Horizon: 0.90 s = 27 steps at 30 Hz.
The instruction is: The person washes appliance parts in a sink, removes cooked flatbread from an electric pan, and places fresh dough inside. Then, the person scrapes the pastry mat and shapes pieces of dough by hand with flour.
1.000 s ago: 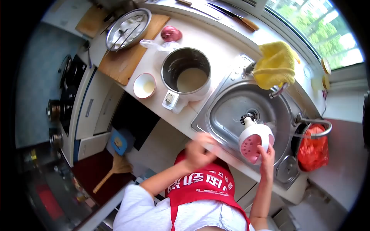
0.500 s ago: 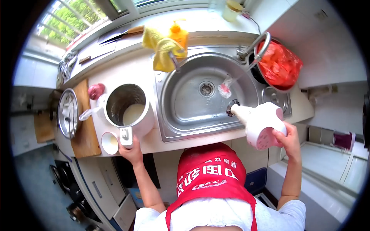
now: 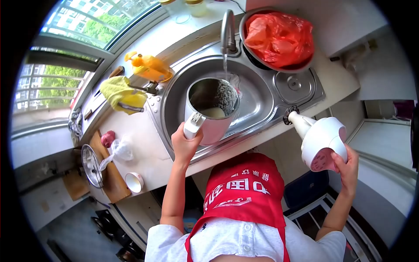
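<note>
My left hand [image 3: 185,143] is closed around the handle of a soymilk maker jug [image 3: 212,131], held over the sink [image 3: 257,98]. Pale liquid lies in the bottom, and wet residue coats the inner wall. Behind the jug's rim, water runs from the faucet [image 3: 228,32]; whether any enters the jug I cannot tell. On the right, my right hand [image 3: 346,168] grips the white soymilk maker head [image 3: 325,137]. Its stem, with a dark blade end, points up and left past the counter's front edge. The fingers under the head are partly hidden.
A pot with a red plastic bag [image 3: 279,37] stands right of the faucet. Left of the sink are a yellow cloth [image 3: 122,94], an orange soap bottle [image 3: 150,67], a white cup [image 3: 134,182], a clear plastic bag [image 3: 122,150] and a cutting board [image 3: 114,174].
My left hand has lifted the jug from the counter and carried it right, over the sink. Water now streams from the faucet. The soymilk maker head has shifted right in view, which has turned.
</note>
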{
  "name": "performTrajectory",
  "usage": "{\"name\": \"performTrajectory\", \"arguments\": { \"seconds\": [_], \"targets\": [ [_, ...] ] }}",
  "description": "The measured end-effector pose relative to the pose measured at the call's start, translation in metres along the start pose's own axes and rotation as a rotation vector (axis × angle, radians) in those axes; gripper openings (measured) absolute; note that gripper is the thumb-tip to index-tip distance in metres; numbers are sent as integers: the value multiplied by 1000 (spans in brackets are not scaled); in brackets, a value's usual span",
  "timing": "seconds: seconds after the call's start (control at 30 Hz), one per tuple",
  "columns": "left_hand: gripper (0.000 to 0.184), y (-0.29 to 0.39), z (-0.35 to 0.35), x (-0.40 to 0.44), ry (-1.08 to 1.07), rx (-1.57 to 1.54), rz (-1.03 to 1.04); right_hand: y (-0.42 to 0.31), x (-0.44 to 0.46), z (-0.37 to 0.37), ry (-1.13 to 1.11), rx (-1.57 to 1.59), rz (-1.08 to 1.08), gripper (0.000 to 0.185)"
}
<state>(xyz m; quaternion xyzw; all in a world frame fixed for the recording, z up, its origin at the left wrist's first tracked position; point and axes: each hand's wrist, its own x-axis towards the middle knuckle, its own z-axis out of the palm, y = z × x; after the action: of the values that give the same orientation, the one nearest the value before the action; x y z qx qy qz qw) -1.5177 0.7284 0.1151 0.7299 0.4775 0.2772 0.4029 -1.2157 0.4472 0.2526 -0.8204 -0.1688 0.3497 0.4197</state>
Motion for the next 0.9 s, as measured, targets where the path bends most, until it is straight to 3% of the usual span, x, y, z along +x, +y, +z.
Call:
{"name": "performTrajectory", "arguments": {
  "seconds": [0.3, 0.9],
  "targets": [
    [24, 6, 24, 31, 8, 101, -61, 49, 22, -29, -5, -12, -36, 24],
    [26, 7, 35, 44, 167, 150, -137, 42, 51, -39, -13, 96, -50, 21]
  ]
}}
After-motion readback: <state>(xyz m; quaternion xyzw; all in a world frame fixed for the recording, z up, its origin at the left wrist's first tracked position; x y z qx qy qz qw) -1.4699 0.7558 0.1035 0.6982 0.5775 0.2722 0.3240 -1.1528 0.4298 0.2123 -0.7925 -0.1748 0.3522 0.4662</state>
